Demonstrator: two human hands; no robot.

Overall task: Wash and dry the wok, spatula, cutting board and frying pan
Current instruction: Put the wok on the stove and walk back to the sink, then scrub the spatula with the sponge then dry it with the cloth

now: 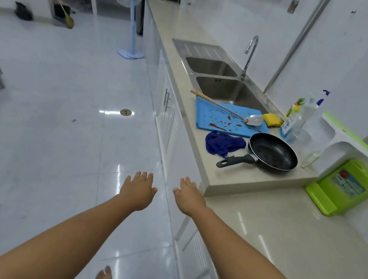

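Observation:
A black frying pan [272, 153] with bits of residue sits on the beige counter [232, 179], handle pointing toward me. Behind it lies a blue cutting board [215, 120] smeared with red sauce. A metal spatula [253, 119] with a wooden handle rests across the board. A yellow sponge [272, 119] lies beside the spatula's blade. A blue cloth [223, 143] is crumpled left of the pan. No wok is in view. My left hand [137, 190] and my right hand [189, 197] are stretched out palm down over the floor, well short of the pan, fingers straight, holding nothing.
A double steel sink [229, 91] with a curved tap [250, 55] lies beyond the board. Dish soap bottles [296, 116] and a spray bottle stand at the wall. A green jug [345, 188] and a white-green appliance [343, 141] occupy the right corner. A fan [131, 18] stands on the floor.

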